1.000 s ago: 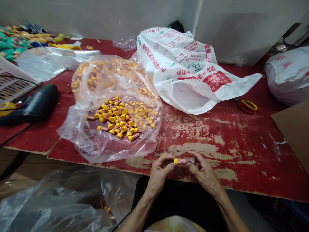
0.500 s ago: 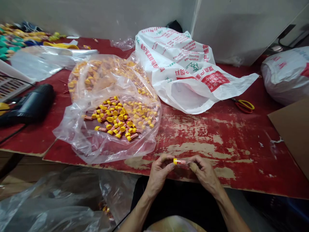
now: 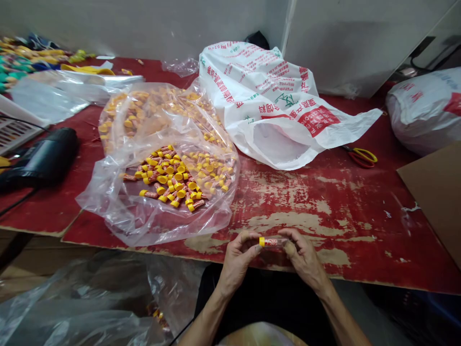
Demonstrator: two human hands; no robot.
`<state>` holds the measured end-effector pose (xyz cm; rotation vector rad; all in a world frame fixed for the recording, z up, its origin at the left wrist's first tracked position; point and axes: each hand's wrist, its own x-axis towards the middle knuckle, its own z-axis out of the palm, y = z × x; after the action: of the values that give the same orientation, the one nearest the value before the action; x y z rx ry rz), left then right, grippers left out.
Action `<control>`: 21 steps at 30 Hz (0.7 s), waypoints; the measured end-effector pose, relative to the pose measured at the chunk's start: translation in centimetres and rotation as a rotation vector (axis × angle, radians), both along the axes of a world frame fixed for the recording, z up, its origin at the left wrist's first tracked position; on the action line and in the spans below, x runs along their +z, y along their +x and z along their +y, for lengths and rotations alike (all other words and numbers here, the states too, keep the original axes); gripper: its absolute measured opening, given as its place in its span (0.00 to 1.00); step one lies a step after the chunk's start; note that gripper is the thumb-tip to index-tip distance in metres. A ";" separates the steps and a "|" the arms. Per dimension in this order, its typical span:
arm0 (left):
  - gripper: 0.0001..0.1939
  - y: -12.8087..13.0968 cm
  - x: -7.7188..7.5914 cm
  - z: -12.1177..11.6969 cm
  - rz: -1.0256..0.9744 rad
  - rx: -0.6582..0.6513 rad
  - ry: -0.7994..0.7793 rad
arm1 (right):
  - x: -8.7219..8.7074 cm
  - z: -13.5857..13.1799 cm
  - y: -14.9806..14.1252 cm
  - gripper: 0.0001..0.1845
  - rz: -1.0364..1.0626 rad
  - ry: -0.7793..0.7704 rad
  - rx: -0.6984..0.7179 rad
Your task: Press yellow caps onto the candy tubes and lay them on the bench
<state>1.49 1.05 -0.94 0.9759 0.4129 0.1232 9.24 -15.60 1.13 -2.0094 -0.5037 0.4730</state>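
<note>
A small clear tube with a yellow cap and red-printed contents is held sideways at the near edge of the worn red table. My left hand pinches its capped end. My right hand grips the other end with curled fingers. To the left lies an open clear plastic bag holding several similar yellow-capped tubes.
A white printed sack lies open behind. Scissors with yellow and red handles rest at the right, near a tied white bag and brown cardboard. A black device sits at left. Another clear bag hangs below the table.
Both hands keep hold of the tube in the same spot. The view has shifted slightly, otherwise nothing has moved.
</note>
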 end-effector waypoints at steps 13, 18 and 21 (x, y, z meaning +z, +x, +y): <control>0.08 -0.1 0.0 0.5 -0.029 0.035 0.101 | -0.1 0.1 0.0 0.19 -0.033 -0.016 0.022; 0.09 -0.1 0.1 0.5 -0.016 0.031 0.065 | 0.1 0.1 0.0 0.18 0.024 -0.023 0.051; 0.09 -0.2 0.0 0.5 -0.016 0.028 0.077 | -0.1 0.1 0.2 0.24 -0.053 -0.048 0.034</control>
<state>1.32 1.60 -0.94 1.0447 0.4101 0.1734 9.44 -15.45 1.06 -2.0663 -0.5645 0.4576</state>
